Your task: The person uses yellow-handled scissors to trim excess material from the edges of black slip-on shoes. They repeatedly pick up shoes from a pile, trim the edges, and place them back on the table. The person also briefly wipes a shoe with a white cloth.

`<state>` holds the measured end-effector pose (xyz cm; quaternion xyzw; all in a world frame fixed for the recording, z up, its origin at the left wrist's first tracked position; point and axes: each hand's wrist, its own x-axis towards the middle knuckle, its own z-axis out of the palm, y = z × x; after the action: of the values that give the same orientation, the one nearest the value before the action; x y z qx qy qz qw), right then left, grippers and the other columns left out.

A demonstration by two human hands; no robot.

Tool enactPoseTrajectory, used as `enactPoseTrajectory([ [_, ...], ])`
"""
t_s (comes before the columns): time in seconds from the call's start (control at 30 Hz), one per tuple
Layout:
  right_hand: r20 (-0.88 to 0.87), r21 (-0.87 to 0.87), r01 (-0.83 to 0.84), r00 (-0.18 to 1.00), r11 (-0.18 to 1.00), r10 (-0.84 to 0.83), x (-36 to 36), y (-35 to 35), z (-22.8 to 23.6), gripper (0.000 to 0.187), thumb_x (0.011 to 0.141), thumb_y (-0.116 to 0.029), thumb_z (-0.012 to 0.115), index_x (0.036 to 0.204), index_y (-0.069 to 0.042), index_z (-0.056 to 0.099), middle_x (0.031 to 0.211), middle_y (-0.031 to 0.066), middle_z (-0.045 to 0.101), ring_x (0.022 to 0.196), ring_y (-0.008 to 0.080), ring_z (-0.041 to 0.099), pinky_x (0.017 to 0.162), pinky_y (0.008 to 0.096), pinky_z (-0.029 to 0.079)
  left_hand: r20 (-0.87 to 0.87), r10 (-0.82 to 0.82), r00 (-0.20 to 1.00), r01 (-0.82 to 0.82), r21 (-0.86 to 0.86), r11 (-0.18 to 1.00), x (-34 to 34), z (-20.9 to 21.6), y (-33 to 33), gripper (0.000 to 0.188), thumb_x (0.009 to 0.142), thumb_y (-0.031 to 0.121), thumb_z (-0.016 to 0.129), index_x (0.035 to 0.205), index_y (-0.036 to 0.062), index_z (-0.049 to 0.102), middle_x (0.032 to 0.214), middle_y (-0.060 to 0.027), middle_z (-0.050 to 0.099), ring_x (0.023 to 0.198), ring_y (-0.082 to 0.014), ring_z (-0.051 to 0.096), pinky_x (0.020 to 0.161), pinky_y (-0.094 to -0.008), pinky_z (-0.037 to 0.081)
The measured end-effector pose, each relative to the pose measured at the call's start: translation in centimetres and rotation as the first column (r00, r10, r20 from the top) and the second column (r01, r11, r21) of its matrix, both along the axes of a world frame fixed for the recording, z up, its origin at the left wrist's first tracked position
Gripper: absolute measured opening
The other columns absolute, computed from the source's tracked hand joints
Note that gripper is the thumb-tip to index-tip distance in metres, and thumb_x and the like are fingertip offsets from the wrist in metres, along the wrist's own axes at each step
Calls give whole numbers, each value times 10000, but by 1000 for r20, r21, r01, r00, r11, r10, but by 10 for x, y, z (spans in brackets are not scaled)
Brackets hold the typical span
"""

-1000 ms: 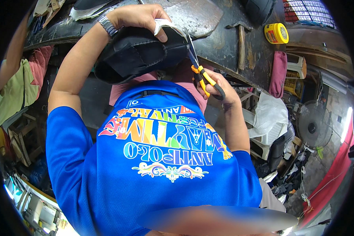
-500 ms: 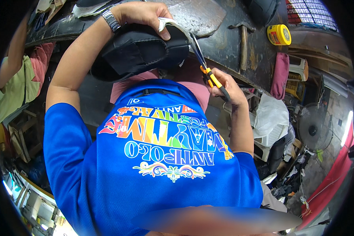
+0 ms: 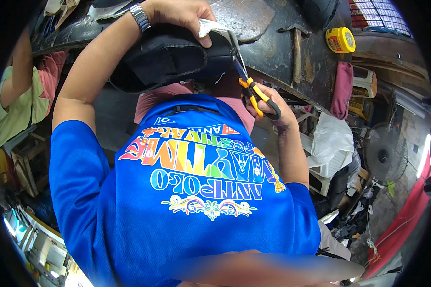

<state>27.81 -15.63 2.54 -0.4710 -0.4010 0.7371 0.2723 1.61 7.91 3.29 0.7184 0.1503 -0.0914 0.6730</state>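
A black shoe upper (image 3: 167,60) with a stitched seam lies over my lap at the bench edge. My left hand (image 3: 179,13) closes on its top edge, thumb on the near side, pinching it together with a strip of white lining (image 3: 214,27). In my right hand (image 3: 277,101) are scissors (image 3: 249,85) with yellow and black handles. Their blades point up and away, against the upper's right end where the lining folds over. The handle loops stand apart. Part of the upper's far side is hidden by my left hand.
A dark workbench (image 3: 273,57) runs across the far side, holding a flat stone slab (image 3: 242,19), a hammer (image 3: 297,55) and a yellow tub (image 3: 340,40). A rolled pink cloth (image 3: 341,91) hangs at its right corner. Another person's arm (image 3: 21,71) is at left; a fan (image 3: 384,154) stands right.
The upper has turned slightly, showing more of its stitched side. My left hand has shifted a little right. The scissors' handles have spread wider, with the blades still at the lining edge.
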Motion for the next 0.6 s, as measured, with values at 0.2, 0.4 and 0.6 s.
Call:
enactPoseTrajectory([
  [0.2, 49, 29, 19, 999, 999, -20, 2, -5, -9, 522, 742, -413, 779, 1057, -43, 586, 769, -9, 553, 586, 59, 528, 494, 190, 439, 8, -26, 1000, 27, -86, 996, 7, 6, 4, 253, 796, 179, 804, 934, -7, 700, 807, 36, 661, 741, -62, 541, 669, -240, 445],
  [0.4, -49, -10, 57, 997, 998, -58, 3, -12, -9, 592, 728, -490, 787, 1029, -20, 589, 736, -5, 550, 576, 55, 520, 477, 189, 411, 16, -47, 999, 47, -9, 999, 12, 12, 2, 205, 806, 183, 798, 854, 20, 683, 737, 68, 605, 689, -49, 500, 623, -237, 413],
  [0.6, -194, 11, 93, 977, 996, -89, -7, -17, -17, 700, 684, -605, 779, 1004, -13, 588, 668, 13, 557, 527, 61, 513, 436, 177, 374, -8, -108, 994, 108, 84, 991, 19, 13, 9, 225, 806, 197, 802, 762, 44, 643, 664, 87, 538, 635, -37, 450, 579, -236, 373],
])
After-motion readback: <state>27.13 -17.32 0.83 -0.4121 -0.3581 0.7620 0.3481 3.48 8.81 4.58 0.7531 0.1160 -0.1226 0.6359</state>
